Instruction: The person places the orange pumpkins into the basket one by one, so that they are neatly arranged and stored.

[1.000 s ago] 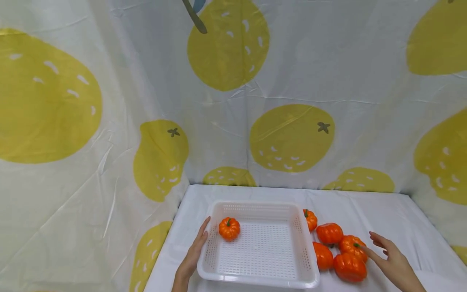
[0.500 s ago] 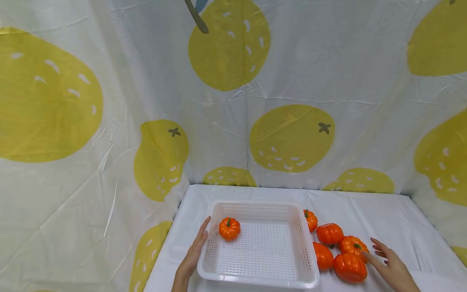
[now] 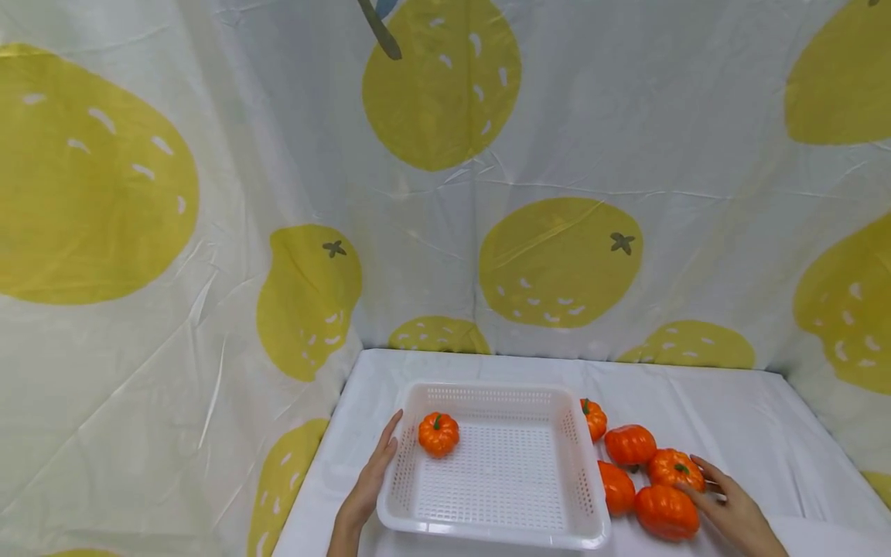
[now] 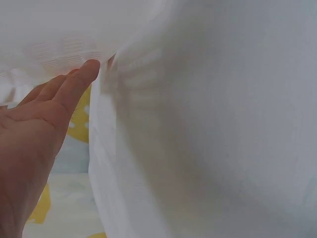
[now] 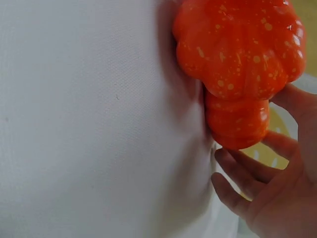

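My left hand [image 3: 371, 483] lies with straight fingers along the left wall of a white plastic basket [image 3: 490, 534]; the left wrist view shows this hand [image 4: 49, 111] with its fingertips at the basket's side. Inside the basket, at the back left, sits one small orange pumpkin [image 3: 438, 435] with a green stem. My right hand [image 3: 734, 510] is at the right side of another orange pumpkin [image 3: 671, 468] outside the basket, thumb at its front and index finger behind. A redder pumpkin [image 3: 667, 512] lies just nearer; it partly hides the thumb in the right wrist view.
More orange pumpkins lie right of the basket: one at the back [image 3: 594, 419], one in the middle [image 3: 629, 445] and one against the basket's wall [image 3: 616, 489]. A white cloth [image 3: 738, 418] covers the table. Fruit-printed curtains [image 3: 418, 201] hang behind and at the sides.
My right hand has moved left, onto the pumpkin's right side, with thumb and index finger now at its edges. The left hand, basket and pumpkins stay where they were.
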`<state>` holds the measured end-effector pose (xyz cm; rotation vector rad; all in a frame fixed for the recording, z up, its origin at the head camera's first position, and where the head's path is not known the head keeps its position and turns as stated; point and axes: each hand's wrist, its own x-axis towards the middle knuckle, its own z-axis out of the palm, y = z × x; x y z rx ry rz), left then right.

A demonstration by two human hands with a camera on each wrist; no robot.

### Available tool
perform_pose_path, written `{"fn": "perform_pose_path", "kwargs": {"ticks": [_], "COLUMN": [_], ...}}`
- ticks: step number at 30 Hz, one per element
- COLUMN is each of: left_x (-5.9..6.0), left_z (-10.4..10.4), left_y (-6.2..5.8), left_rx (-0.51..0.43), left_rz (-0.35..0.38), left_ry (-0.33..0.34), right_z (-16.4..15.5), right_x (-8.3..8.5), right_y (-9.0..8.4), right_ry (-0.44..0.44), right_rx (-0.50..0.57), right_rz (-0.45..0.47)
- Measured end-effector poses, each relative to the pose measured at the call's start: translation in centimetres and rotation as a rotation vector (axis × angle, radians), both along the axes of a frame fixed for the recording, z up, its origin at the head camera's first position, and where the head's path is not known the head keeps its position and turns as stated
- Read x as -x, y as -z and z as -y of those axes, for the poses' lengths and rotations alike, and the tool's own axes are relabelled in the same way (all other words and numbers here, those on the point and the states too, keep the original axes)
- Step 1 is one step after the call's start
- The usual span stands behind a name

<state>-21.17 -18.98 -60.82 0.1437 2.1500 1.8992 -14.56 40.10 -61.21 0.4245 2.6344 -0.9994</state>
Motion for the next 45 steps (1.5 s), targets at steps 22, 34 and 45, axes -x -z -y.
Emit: {"fn": "perform_pose_path", "kwargs": {"ticks": [22,34,45], "left_x": [0.1,-0.1,-0.2], "left_z": [-0.1,0.0,-0.1], "left_y": [0.0,-0.1,-0.3], "left_rx": [-0.002,0.003,0.019], "left_rz": [0.005,0.011,0.021], "left_ry": [-0.004,-0.005,-0.021], "right_z": [-1.3,-0.8,-0.5], "right_x": [-0.1,0.4,1.6], "right_y": [0.7,-0.2,-2.3], "right_ry": [0.021,0.031,0.022], "right_rx": [0.058,0.041,-0.023], "right_rz": [0.027,0.002,-0.136]}}
